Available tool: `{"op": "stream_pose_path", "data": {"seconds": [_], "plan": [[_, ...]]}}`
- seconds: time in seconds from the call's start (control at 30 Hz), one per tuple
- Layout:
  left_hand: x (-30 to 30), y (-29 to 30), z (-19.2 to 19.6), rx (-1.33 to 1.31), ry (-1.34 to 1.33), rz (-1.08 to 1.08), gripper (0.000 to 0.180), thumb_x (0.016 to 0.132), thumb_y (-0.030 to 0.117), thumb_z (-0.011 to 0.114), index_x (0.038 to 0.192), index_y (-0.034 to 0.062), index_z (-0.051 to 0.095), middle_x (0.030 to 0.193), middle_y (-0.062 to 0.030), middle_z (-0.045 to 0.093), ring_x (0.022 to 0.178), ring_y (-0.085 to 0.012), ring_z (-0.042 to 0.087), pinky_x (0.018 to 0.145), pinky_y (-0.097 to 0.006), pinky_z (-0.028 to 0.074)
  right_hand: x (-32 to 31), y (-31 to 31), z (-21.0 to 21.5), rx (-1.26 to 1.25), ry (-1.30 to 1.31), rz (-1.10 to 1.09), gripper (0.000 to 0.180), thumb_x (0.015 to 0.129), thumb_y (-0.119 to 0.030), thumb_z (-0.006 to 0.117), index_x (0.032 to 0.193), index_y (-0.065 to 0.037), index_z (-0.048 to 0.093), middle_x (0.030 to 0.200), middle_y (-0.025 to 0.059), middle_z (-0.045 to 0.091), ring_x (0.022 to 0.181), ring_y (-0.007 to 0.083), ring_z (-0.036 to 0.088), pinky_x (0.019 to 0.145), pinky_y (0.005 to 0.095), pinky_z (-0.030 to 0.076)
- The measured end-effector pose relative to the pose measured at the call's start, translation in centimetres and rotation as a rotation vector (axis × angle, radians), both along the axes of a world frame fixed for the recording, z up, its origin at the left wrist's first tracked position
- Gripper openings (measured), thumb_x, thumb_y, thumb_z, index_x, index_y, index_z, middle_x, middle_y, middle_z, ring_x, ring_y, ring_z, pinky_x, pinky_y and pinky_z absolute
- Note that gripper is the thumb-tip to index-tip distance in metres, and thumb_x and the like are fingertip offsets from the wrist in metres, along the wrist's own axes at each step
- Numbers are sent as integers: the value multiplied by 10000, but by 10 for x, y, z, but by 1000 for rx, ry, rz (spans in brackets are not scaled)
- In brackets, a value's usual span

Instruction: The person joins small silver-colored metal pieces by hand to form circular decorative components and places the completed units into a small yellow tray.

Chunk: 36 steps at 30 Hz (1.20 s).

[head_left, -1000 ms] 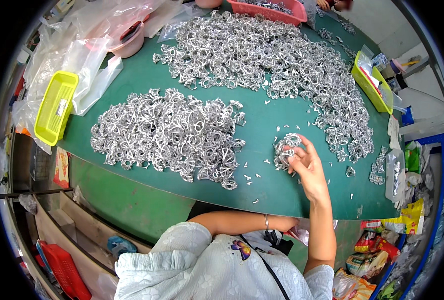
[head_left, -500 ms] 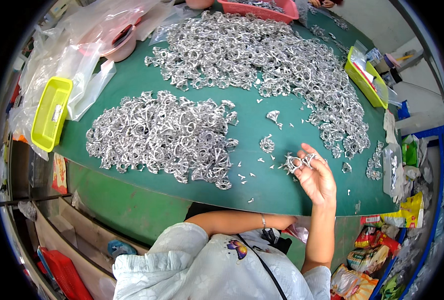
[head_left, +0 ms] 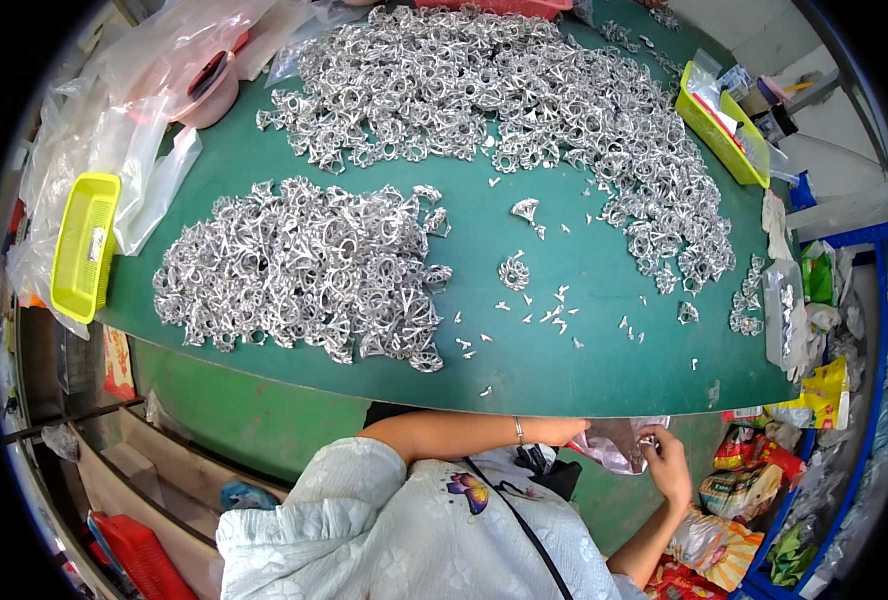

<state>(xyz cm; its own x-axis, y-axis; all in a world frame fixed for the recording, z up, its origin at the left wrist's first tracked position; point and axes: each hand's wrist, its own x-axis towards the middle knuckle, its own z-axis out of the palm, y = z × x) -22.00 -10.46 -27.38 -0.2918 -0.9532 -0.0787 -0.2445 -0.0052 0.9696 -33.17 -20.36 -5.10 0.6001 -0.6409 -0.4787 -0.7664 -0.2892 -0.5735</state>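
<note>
Just below the table's front edge, my left hand (head_left: 566, 431) holds a clear plastic bag (head_left: 614, 448); its fingers are partly hidden. My right hand (head_left: 668, 466) is at the bag's right side with fingers bent together; what lies in them, if anything, is hidden. On the green table (head_left: 524, 365) a large heap of silver ring-shaped metal pieces (head_left: 304, 270) lies at the left. A longer heap of like pieces (head_left: 504, 90) spreads across the back and right. Between them sit single pieces, one flower-shaped piece (head_left: 513, 273), and small metal bits (head_left: 560, 308).
A yellow-green basket (head_left: 86, 248) stands at the left edge, another basket (head_left: 724, 130) at the right. Plastic sheets and a pink bowl (head_left: 214, 95) lie at the back left. A clear tray (head_left: 786, 315) is at the right edge. A blue rack (head_left: 864, 420) with packets stands beyond.
My right hand has moved from above the table down to the bag, and the ring pieces it held are out of sight. More small metal bits lie on the table where it was.
</note>
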Motion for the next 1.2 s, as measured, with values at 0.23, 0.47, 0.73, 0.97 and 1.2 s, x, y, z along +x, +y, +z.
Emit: {"op": "stream_pose_path", "data": {"seconds": [0.23, 0.47, 0.73, 0.97, 1.2], "plan": [[8, 1, 6, -202, -248, 33, 181, 804, 42, 485, 950, -21, 571, 850, -228, 590, 783, -360, 580, 699, -413, 456, -13, 11, -86, -404, 188, 241, 265, 773, -104, 616, 1001, 30, 601, 928, 223, 618, 823, 366, 596, 735, 403, 468], [5, -1, -3, -170, 503, -61, 243, 860, 197, 521, 962, -13, 591, 901, -162, 636, 783, -198, 623, 699, -368, 487, 117, 39, 44, 134, -462, 469, 203, 795, -90, 619, 962, 26, 607, 870, 130, 629, 751, 256, 598, 678, 318, 461], [-45, -21, -68, 145, 467, 37, 261, 859, 140, 454, 921, -63, 605, 861, -205, 641, 729, -237, 630, 693, -376, 493, 252, 35, -6, -629, -522, 587, 395, 711, -82, 698, 1057, 25, 540, 1151, 176, 484, 1046, 318, 462, 869, 380, 407], [-64, -29, -96, 186, 577, 168, 220, 792, 75, 480, 866, -79, 619, 828, -233, 639, 713, -288, 636, 676, -394, 495, 275, 18, 0, -409, -801, 393, 261, 775, -37, 635, 991, 5, 494, 1113, 212, 566, 1008, 367, 568, 823, 398, 467], [-54, -26, -102, -222, -56, 182, 172, 674, 42, 595, 824, -31, 638, 817, -220, 630, 751, -328, 632, 656, -412, 484, 303, -1, -23, -512, -654, 486, 317, 782, -40, 619, 1057, -1, 467, 1150, 221, 522, 1016, 379, 526, 859, 412, 437]]}}
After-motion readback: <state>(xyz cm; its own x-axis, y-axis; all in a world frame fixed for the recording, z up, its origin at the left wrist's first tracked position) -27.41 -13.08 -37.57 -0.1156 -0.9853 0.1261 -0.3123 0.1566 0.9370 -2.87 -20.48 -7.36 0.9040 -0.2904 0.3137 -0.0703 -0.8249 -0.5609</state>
